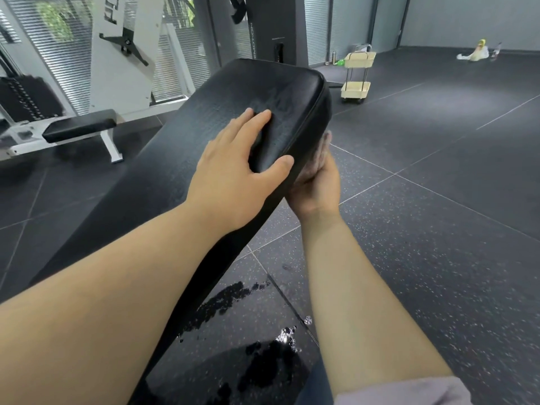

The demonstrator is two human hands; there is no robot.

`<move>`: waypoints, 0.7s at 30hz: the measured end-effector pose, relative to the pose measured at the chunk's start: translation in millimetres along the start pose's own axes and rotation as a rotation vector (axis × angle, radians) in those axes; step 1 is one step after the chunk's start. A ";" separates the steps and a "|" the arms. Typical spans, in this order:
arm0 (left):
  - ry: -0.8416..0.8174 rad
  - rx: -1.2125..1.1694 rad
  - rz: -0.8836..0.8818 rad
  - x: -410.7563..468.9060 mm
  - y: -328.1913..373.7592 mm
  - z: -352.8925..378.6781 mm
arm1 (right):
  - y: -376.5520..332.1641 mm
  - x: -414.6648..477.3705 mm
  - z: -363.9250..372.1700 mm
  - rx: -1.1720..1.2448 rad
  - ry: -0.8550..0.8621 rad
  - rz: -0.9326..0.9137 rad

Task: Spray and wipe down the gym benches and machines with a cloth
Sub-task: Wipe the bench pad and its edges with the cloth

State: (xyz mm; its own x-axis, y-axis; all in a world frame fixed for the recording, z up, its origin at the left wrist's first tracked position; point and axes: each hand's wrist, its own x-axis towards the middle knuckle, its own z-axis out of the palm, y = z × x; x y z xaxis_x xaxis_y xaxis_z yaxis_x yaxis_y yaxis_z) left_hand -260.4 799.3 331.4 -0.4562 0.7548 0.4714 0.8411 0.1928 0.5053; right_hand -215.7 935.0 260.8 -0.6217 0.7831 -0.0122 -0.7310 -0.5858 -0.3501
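A long black padded bench (187, 159) runs from bottom left up to the middle of the view. My left hand (236, 165) lies flat on its top near the far end, fingers spread, thumb hooked over the right edge. My right hand (318, 185) presses a grey cloth (321, 150) against the bench's right side wall, just below the edge. Most of the cloth is hidden between my palm and the pad. A faint damp smear shows on the pad beyond my left fingers. No spray bottle is in my hands.
Wet splashes (233, 299) darken the speckled rubber floor under the bench. A white weight machine with a small black bench (81, 127) stands at the left. A cream trolley (358, 74) is at the back, with bottles and a rag (476, 52) on the floor far right.
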 end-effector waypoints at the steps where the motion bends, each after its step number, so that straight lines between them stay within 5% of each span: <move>1: 0.005 0.003 0.002 0.2 0.0 0.1 | 0.2 2.9 1.0 -0.063 0.009 0.004; 5: 0.008 0.011 0.002 1.6 -0.1 1.1 | 29.2 -11.0 -16.8 -0.242 0.060 0.092; 10: 0.040 0.010 -0.024 -1.8 1.1 0.7 | 68.2 -53.4 -34.4 -0.148 0.141 0.263; 21: 0.018 0.290 0.058 -62.0 -36.7 -9.0 | -7.8 -5.7 21.6 -0.235 0.102 -0.009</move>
State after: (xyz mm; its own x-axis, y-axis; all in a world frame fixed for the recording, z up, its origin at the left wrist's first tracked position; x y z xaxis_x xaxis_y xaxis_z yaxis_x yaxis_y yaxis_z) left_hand -265.7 739.8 290.1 -0.4076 0.7591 0.5075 0.9128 0.3227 0.2505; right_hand -212.5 930.6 283.8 -0.5756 0.8118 -0.0983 -0.6433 -0.5238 -0.5585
